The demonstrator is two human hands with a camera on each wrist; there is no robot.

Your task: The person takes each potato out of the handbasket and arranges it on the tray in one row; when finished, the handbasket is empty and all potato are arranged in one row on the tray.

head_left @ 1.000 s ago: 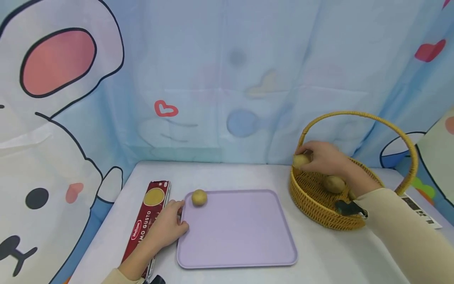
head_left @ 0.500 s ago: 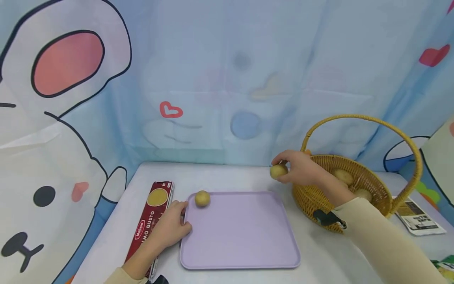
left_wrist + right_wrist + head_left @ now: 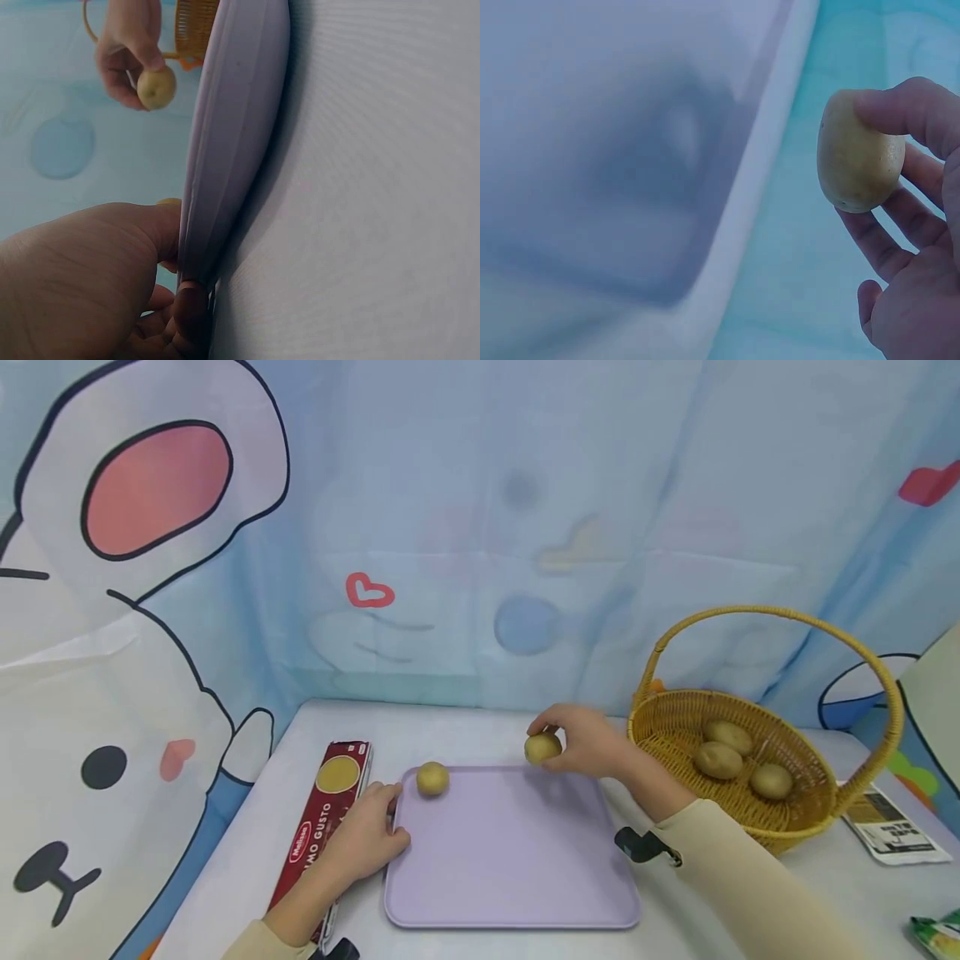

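Observation:
A lilac tray (image 3: pixel 510 868) lies on the white table, with one potato (image 3: pixel 432 779) at its far left corner. My left hand (image 3: pixel 369 831) holds the tray's left edge; in the left wrist view its thumb and fingers pinch the rim (image 3: pixel 196 180). Over the tray's far edge, my right hand (image 3: pixel 588 743) grips another potato (image 3: pixel 542 748) between thumb and fingertips. The right wrist view shows that oblong potato (image 3: pixel 859 154) held clear of the tray. On the right stands a yellow wicker basket (image 3: pixel 671 760) with three potatoes (image 3: pixel 717 760) visible inside.
A red Melissa Primo Gusto packet (image 3: pixel 318 802) lies left of the tray, partly under my left forearm. The basket's tall handle (image 3: pixel 772 610) arches upward. Right of it lie a white-and-brown packet (image 3: pixel 892 831) and a green packet (image 3: pixel 937 933). A printed curtain (image 3: pixel 465 527) hangs behind.
My right hand has carried a potato out of the basket, leftward and down to the tray's far edge. The left hand keeps its hold on the tray, and the view has shifted slightly.

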